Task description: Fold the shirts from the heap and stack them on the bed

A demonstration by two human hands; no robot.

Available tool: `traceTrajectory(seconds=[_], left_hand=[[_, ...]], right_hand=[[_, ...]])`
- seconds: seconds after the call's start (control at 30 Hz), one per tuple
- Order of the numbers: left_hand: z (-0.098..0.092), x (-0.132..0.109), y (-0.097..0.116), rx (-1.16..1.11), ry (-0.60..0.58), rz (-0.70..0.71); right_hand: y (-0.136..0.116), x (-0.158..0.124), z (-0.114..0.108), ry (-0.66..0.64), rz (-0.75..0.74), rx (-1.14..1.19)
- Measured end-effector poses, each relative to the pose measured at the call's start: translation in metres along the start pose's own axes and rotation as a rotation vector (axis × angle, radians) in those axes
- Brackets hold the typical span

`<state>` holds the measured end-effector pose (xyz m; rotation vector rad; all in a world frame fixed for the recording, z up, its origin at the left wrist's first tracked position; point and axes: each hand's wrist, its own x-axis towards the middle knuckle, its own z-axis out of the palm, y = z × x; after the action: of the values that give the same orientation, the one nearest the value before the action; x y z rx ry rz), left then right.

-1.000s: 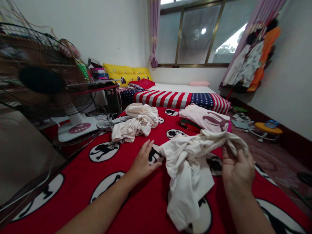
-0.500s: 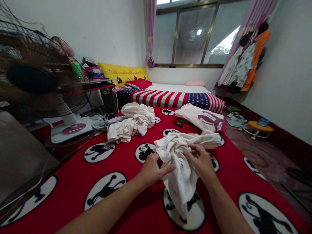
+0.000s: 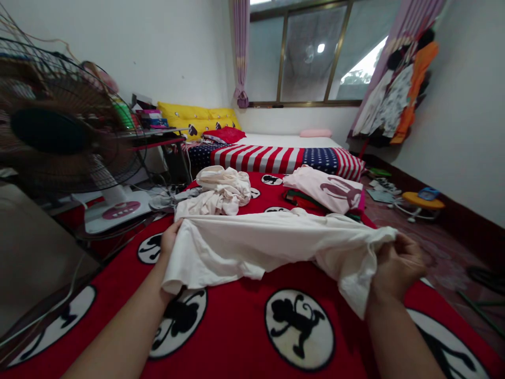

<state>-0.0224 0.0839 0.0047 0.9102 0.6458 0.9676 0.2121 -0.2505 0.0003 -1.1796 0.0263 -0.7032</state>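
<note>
A white cloth garment (image 3: 268, 239) is stretched sideways between my two hands, just above the red blanket (image 3: 232, 326) with its monkey-figure ovals. My left hand (image 3: 169, 239) is closed on the garment's left end, its fingertips partly hidden by the cloth. At the other end, my right hand (image 3: 400, 263) pinches the bunched fabric, and a fold hangs down beside the wrist. Which kind of garment it is, I cannot tell. Behind it on the left lies a crumpled heap of off-white clothing (image 3: 224, 187). Folded pink clothing (image 3: 325, 187) with a brown print rests on a stack at the back right.
A standing fan (image 3: 51, 129) is at the left, by a cluttered desk (image 3: 158, 131). A bed with a flag-patterned cover (image 3: 256, 158) stands beyond the blanket. Clothes hang (image 3: 398, 100) by the window. A yellow stool (image 3: 422, 201) sits on the floor at right.
My hands have moved apart, left hand to the left and right hand to the right. The white garment, bunched up before, is now drawn out wide between them.
</note>
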Motion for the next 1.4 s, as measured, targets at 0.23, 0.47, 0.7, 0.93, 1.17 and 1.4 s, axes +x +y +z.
traceTrajectory(seconds=[0.23,0.47,0.7,0.93,1.17,1.4], left_hand=[[0.018,-0.014,-0.001,-0.146,-0.052,-0.272],[0.026,-0.037,0.008,-0.272,-0.185,-0.37],[0.007,-0.023,0.007,-0.317,-0.369,-0.242],[0.011,-0.019,-0.002,0.186,-0.13,0.256],[0.038,-0.076,-0.032,1.038,-1.087,0.963],[0.045,-0.079,-0.05,1.148,-1.183,0.673]], right_hand=[[0.0,0.0,-0.001,-0.049,-0.036,-0.217],[-0.038,-0.067,0.009,-0.902,-0.641,-0.254],[0.002,-0.071,0.011,-1.187,-0.551,-0.575],[-0.006,-0.053,0.01,-0.655,0.053,-0.326],[-0.004,-0.055,0.017,-0.63,0.385,-0.131],[-0.049,-0.031,0.0,-1.188,0.671,-0.207]])
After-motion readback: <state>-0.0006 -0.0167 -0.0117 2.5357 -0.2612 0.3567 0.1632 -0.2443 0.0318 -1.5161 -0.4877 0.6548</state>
